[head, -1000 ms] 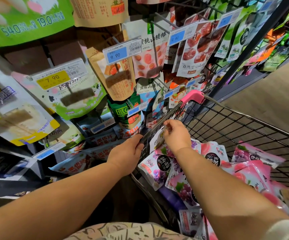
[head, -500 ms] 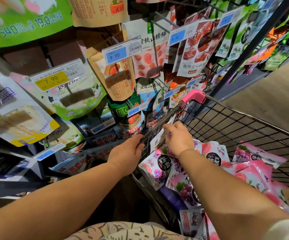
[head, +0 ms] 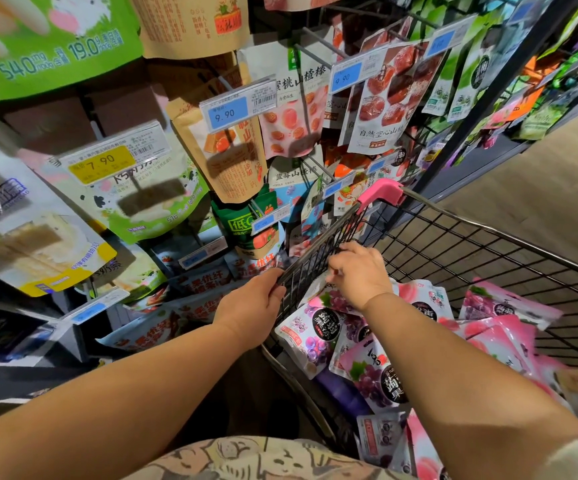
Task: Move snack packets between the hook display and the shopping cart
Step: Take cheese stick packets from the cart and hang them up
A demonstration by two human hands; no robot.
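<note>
- since the earlier frames the right hand (head: 358, 273) has dipped a little lower over the near-left corner of the shopping cart (head: 488, 258), the white packet edge that stood up by its fingers now mostly hidden; the left hand (head: 251, 306) has not shifted.
- left hand: fingers curled over the cart's left rim, likely to steady the cart beside the hook display (head: 315, 60).
- right hand: fingers bent down onto the heap, tips hidden, so i cannot tell whether they pinch a packet.
- the snack packets (head: 318, 336), grape and peach pouches, lie loose in the cart's near part, some leaning on the left wall.
- judgement: it is picking one out to hang back on a hook.
</note>
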